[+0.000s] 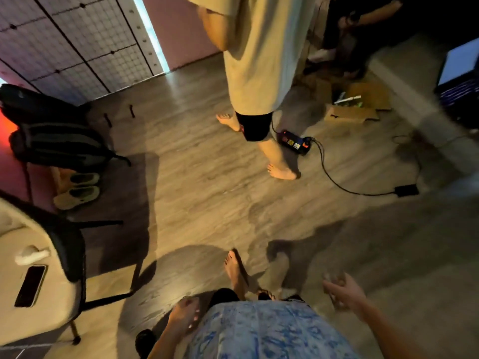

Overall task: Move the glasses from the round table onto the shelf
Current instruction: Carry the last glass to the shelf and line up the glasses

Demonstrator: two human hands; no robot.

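I am looking down at a wood floor while I walk barefoot. My right hand [343, 292] is at the lower right, its fingers curled round a small clear glass [333, 278] that is blurred and hard to make out. At the bottom centre, beside my blue patterned shirt, my left hand [184, 315] hangs with loosely curled fingers and nothing visible in it. The pale round table [15, 255] shows at the left edge. No shelf is clearly in view.
A phone [31, 286] lies on the table, next to a black chair [71, 244]. Ahead stands a barefoot person in a beige shirt [259, 60]. A power strip [294, 145] with cables, a cardboard box [355, 107], shoes [77, 190] and a backpack [51, 141] are around the floor.
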